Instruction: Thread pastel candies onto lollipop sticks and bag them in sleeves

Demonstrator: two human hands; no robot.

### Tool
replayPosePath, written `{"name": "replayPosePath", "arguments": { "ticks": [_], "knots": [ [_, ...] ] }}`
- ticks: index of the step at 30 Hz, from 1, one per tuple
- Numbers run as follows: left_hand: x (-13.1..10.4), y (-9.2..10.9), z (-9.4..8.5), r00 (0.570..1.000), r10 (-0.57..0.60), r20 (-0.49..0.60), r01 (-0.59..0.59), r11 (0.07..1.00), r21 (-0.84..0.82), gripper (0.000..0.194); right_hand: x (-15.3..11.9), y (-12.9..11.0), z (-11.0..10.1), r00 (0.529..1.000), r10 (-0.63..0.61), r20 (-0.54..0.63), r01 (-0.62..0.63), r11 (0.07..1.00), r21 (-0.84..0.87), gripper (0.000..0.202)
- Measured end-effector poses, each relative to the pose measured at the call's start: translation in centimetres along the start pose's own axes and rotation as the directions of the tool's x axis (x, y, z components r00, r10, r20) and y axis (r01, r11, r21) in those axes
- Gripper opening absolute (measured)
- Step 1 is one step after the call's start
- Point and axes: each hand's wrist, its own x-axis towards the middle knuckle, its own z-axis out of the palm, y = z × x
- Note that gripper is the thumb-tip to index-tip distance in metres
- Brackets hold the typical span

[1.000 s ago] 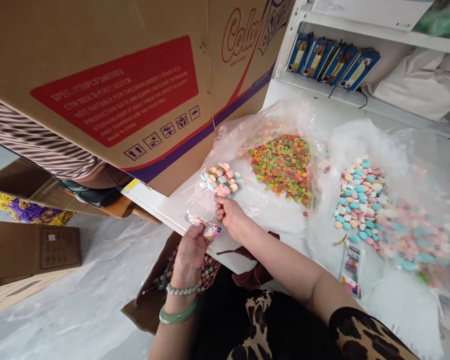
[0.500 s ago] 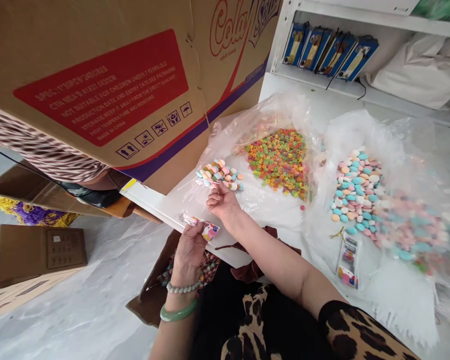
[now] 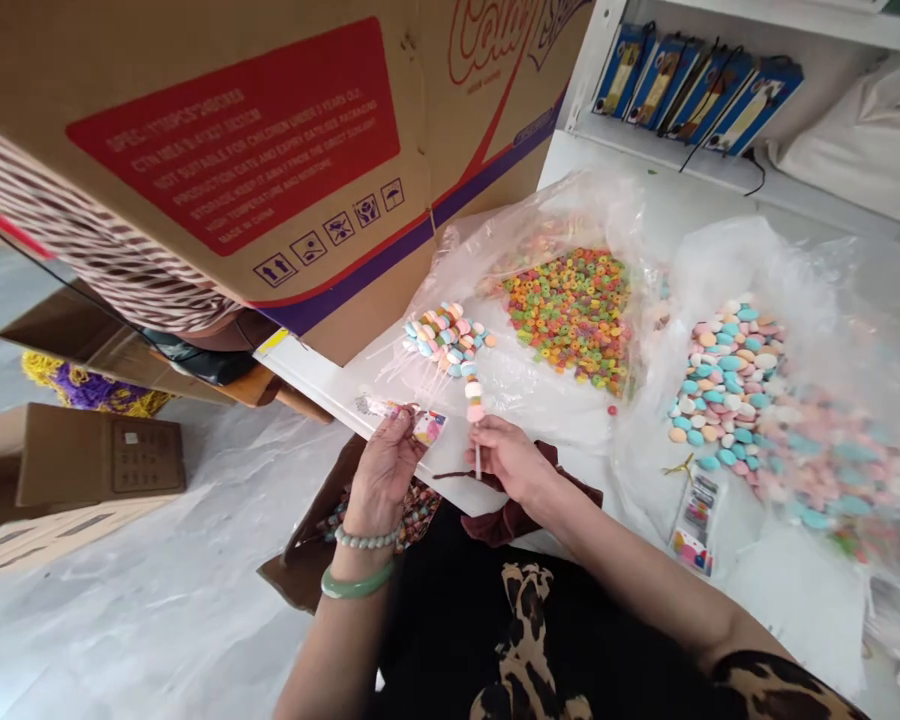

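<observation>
My left hand [image 3: 384,462] is closed on a small printed wrapper [image 3: 429,427] with coloured dots. Just right of it, my right hand [image 3: 506,455] pinches the white stick of a candy skewer [image 3: 475,398], which stands nearly upright with pastel candies at its top. Behind both hands, a pile of candy skewers [image 3: 450,338] lies on clear plastic, sticks toward the table's left edge. Small coloured candy rings [image 3: 574,315] spread on plastic further back. Pastel candies [image 3: 727,380] sit in a plastic bag to the right, near a packaged wrapper [image 3: 696,525].
A big carton [image 3: 330,170] stands at the back left, with a person's striped clothing [image 3: 105,240] behind it. An open box of candies [image 3: 307,545] is below the table edge. A shelf [image 3: 675,160] holds blue boxes.
My right hand has moved from the skewer pile toward me and right, now with one skewer in it. My left hand still holds the wrapper. The view has shifted slightly.
</observation>
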Motion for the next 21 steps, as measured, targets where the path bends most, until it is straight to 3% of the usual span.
{"name": "replayPosePath", "arguments": {
  "ticks": [4,9,15,21],
  "knots": [
    [-0.4,-0.5,1.8,1.000,-0.031,-0.005,0.031,0.999,-0.036,0.003,-3.5,0.6,-4.6,0.963,-0.268,0.026,0.266,0.929,-0.257,0.019],
    [-0.8,-1.4,3.5,0.990,-0.135,-0.036,0.134,0.990,-0.038,0.007,-5.7,1.3,-7.8,0.952,-0.306,0.008,0.296,0.914,-0.277,0.022],
    [-1.0,-2.1,3.9,0.977,-0.209,0.043,0.209,0.978,0.010,0.012,-7.0,1.3,-8.8,0.924,-0.382,-0.010,0.365,0.891,-0.270,0.022],
    [-1.6,-2.9,5.3,0.976,-0.214,0.027,0.215,0.975,-0.047,0.010,-6.9,1.5,-8.7,0.917,-0.399,0.003,0.377,0.866,-0.329,0.024]
  ]
}}
